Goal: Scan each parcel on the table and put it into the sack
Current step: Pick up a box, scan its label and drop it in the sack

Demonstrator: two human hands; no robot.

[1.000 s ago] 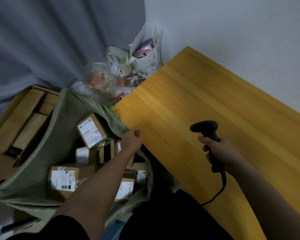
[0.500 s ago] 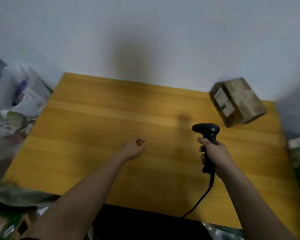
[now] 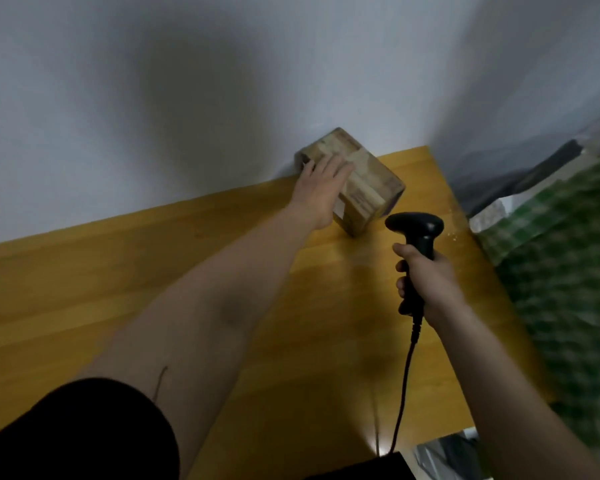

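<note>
Nearest to me, my right hand (image 3: 426, 282) is closed around the smooth black handle of the barcode scanner (image 3: 418, 237), whose head points forward at the parcel, I think so that it is ready to read the label; its thin cable (image 3: 404, 386) hangs down over the near edge of the tabletop (image 3: 118, 299), a warm yellow wood with long straight grain. Farther, my left hand (image 3: 321, 183) lies flat with fingers spread on the top of the cardboard parcel (image 3: 364, 188), not yet gripping it, probably to pull it away from the wall (image 3: 153, 98). The parcel is a brown box with clear glossy tape, standing at the far right corner of the tabletop, against the pale matt wall. The sack is not clearly visible from here.
</note>
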